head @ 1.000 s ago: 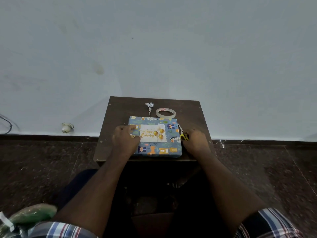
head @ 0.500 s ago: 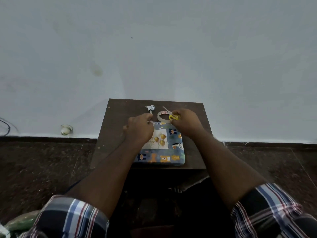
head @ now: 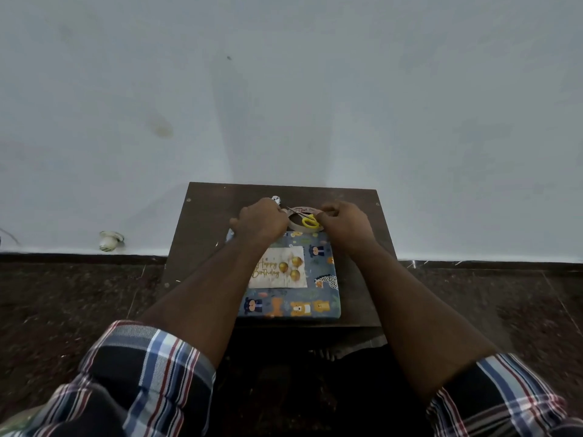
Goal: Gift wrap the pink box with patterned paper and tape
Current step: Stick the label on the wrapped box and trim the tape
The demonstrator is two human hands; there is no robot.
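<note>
Pink box [head: 291, 279] sits mid-table, near edge closest to me, already fully covered in blue animal-print paper [head: 318, 305] w/ a Happy Birthday card [head: 277, 268] on top; no pink showing.

L to R: far left on the floor by the wall, a small white round thing [head: 110, 240], can't tell what. On the brown table [head: 202, 234], my left hand [head: 260, 223] is at the back edge of the box, fingers curled under and hidden from me, so can't tell if they pinch tape end or anything else. Just past it, a crumpled silvery bit [head: 276, 199]. Next, tape roll [head: 304, 219] touching the box's far edge. My right hand [head: 344, 227] has fingers curled round the yellow-handled scissors [head: 310, 220], blades pointing left over the roll.

Judging by this: wrapping basically done, card on. Prob left: cut a strip, maybe stick the silvery bit on.
</note>
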